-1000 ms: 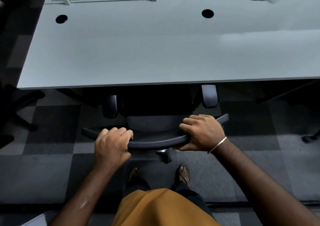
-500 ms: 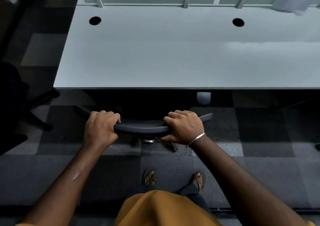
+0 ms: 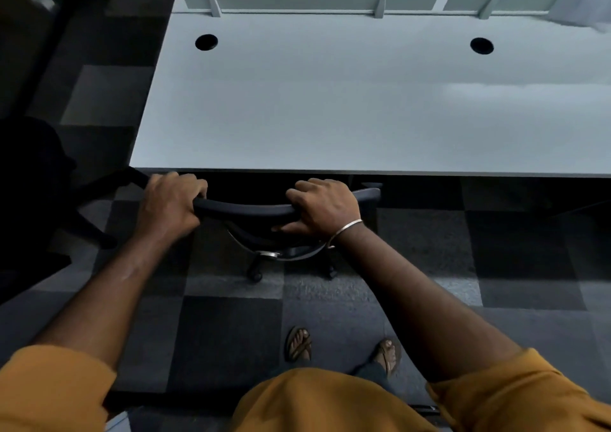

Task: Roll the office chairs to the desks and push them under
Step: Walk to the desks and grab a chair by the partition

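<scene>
Seen from above, a person's left hand (image 3: pixel 168 205) and right hand (image 3: pixel 325 208) both grip the curved top of a black office chair (image 3: pixel 246 208), its seat hidden beneath the front edge of a pale desk (image 3: pixel 330 107), near the desk's front left corner.

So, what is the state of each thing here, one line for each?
Chair: seat hidden under the desk, top of the backrest just outside the desk edge.
Left hand: grips the backrest top.
Right hand: grips the backrest top.
Desk: top bare, two cable holes open.
Second chair: at the left, not under the desk.
</scene>
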Demonstrator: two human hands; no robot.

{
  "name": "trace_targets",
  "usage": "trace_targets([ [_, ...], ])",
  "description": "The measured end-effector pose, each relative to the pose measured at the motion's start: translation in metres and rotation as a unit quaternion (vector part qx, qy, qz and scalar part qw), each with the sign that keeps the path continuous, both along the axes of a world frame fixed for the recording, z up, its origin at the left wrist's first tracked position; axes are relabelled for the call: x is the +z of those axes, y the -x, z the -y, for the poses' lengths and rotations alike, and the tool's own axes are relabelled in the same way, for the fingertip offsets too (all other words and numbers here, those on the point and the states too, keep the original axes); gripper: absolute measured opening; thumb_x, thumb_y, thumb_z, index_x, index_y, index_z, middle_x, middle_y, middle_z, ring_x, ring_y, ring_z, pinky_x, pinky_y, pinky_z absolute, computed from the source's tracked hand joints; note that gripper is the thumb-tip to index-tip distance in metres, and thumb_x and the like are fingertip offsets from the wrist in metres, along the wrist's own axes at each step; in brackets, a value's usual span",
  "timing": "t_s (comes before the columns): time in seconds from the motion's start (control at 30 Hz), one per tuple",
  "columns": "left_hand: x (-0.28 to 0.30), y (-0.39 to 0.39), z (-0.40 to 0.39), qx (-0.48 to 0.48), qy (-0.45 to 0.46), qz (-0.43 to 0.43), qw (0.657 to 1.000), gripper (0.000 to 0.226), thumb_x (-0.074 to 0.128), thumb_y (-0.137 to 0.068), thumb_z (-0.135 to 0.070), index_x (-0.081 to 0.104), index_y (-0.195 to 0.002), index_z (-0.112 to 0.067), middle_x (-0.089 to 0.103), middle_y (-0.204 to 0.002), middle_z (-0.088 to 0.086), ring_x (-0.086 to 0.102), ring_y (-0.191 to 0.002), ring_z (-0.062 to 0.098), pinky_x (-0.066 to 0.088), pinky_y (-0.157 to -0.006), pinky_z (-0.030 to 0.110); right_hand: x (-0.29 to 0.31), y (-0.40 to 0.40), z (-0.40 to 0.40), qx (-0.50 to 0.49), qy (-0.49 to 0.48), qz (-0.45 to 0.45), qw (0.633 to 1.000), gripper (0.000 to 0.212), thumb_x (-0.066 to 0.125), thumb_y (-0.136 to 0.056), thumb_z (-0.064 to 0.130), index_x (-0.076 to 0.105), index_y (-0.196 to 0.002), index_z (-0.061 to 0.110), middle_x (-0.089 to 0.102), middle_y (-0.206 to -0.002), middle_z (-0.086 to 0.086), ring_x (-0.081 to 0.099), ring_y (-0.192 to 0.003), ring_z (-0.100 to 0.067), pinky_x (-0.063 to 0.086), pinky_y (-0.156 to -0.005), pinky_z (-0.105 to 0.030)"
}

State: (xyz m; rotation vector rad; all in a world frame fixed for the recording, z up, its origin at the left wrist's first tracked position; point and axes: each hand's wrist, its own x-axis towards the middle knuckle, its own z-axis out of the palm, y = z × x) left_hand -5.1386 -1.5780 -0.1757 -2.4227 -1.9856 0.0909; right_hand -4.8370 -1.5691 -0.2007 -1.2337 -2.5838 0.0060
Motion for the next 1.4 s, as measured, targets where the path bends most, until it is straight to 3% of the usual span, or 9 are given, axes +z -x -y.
trace_targets([
  [0.3,-0.001,-0.015,-0.037,0.010,-0.024,0.045,0.999,0.026,0.069,-0.062,-0.006,0.049,-0.066,-0.021,0.046,-0.064,-0.005,0.040,-0.067,0.028,0.031,-0.071,0.039,0.016,-0.017,-0.055,-0.019,0.070,0.041,0.997,0.066,0.058,-0.069,0.091,0.057,-0.078,0.026,0.061,-0.083,0.004,0.065,-0.083,-0.026,0.030,-0.058,-0.032],
  [0.5,-0.010,-0.029,-0.050,0.032,-0.026,0.032,0.999,0.031,0.069,-0.061,-0.002,0.044,-0.066,-0.020,0.043,-0.067,-0.006,0.039,-0.071,0.026,0.028,-0.073,0.037,0.013,-0.024,-0.063,-0.106,0.096,0.065,0.988,0.068,0.052,-0.060,0.095,0.055,-0.078,0.029,0.057,-0.081,0.008,0.057,-0.089,-0.023,0.030,-0.076,-0.037],
  [0.77,-0.017,-0.034,-0.036,0.059,-0.046,0.053,0.996,0.033,0.070,-0.062,0.006,0.057,-0.077,-0.020,0.053,-0.082,0.006,0.050,-0.084,0.036,0.038,-0.082,0.043,-0.005,-0.012,-0.033,-0.228,0.091,-0.004,0.969,0.081,0.082,-0.049,0.076,0.063,-0.104,0.019,0.058,-0.111,-0.003,0.051,-0.111,-0.032,0.034,-0.097,-0.045],
  [0.83,-0.018,-0.039,-0.031,0.084,-0.045,0.071,0.993,0.040,0.073,-0.058,0.006,0.061,-0.088,-0.017,0.056,-0.090,0.009,0.052,-0.091,0.037,0.038,-0.091,0.044,-0.009,-0.013,-0.028,-0.225,0.100,-0.049,0.968,0.080,0.086,-0.056,0.065,0.063,-0.118,0.020,0.057,-0.125,-0.004,0.047,-0.129,-0.035,0.028,-0.110,-0.045],
  [0.93,-0.022,-0.063,-0.012,0.077,-0.062,0.098,0.990,0.061,0.080,-0.054,-0.006,0.061,-0.112,-0.012,0.060,-0.111,0.015,0.054,-0.109,0.039,0.034,-0.112,0.050,-0.014,-0.025,-0.017,-0.197,0.102,-0.079,0.972,0.080,0.081,-0.073,0.051,0.052,-0.142,0.025,0.046,-0.152,-0.006,0.020,-0.155,-0.034,0.009,-0.126,-0.046],
  [1.0,-0.025,-0.084,0.008,0.052,-0.069,0.101,0.991,0.082,0.083,-0.058,-0.017,0.054,-0.134,-0.011,0.052,-0.138,0.017,0.044,-0.134,0.040,0.020,-0.124,0.054,-0.016,-0.033,-0.007,-0.184,0.093,-0.057,0.977,0.086,0.075,-0.079,0.045,0.038,-0.155,0.026,0.030,-0.166,-0.006,0.005,-0.160,-0.031,0.003,-0.129,-0.046],
  [1.1,-0.027,-0.122,0.035,0.040,-0.051,0.100,0.993,0.110,0.084,-0.069,-0.028,0.025,-0.161,-0.014,0.020,-0.168,0.017,0.013,-0.157,0.042,0.005,-0.128,0.055,-0.018,-0.052,0.010,-0.170,0.091,-0.036,0.981,0.103,0.072,-0.079,0.036,0.015,-0.164,0.028,0.007,-0.173,-0.005,-0.006,-0.160,-0.027,0.005,-0.130,-0.049],
  [1.23,-0.026,-0.156,0.056,0.042,-0.033,0.109,0.993,0.124,0.085,-0.074,-0.030,0.005,-0.167,-0.017,-0.007,-0.174,0.014,-0.008,-0.159,0.041,0.010,-0.128,0.061,-0.014,-0.073,0.024,-0.147,0.124,-0.028,0.981,0.110,0.067,-0.078,0.021,0.002,-0.165,0.031,-0.005,-0.174,0.002,-0.009,-0.160,-0.021,0.011,-0.129,-0.051],
  [1.4,-0.024,-0.193,0.073,0.016,-0.007,0.120,0.993,0.118,0.084,-0.076,-0.027,0.010,-0.167,-0.017,-0.013,-0.174,0.011,-0.010,-0.159,0.039,0.016,-0.126,0.061,-0.006,-0.098,0.032,-0.124,0.167,-0.062,0.976,0.100,0.064,-0.081,0.022,0.011,-0.165,0.035,0.000,-0.174,0.007,0.000,-0.160,-0.017,0.013,-0.128,-0.050],
])
